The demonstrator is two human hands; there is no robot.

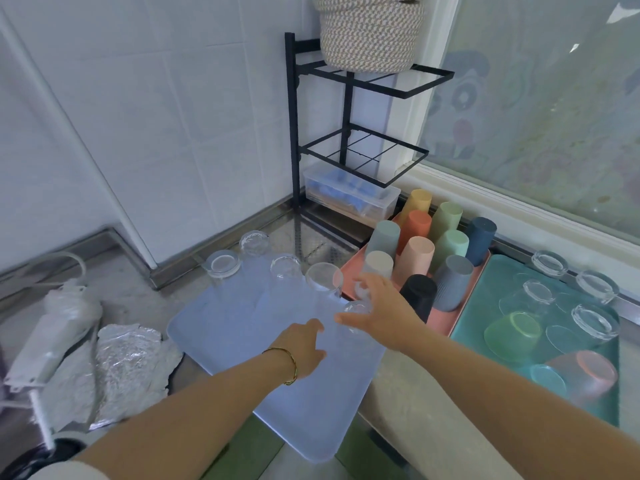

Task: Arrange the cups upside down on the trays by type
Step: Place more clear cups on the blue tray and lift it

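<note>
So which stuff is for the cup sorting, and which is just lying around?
For the job: blue tray, pink tray, teal tray, clear glasses, coloured cups, held glass gripped by the right hand.
Just lying about: crumpled foil, rope basket, black rack, plastic box.

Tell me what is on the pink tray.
Ten coloured cups, all upside down, fill the pink tray. The right hand, holding a glass, covers part of its near edge, so anything there is hidden.
</note>
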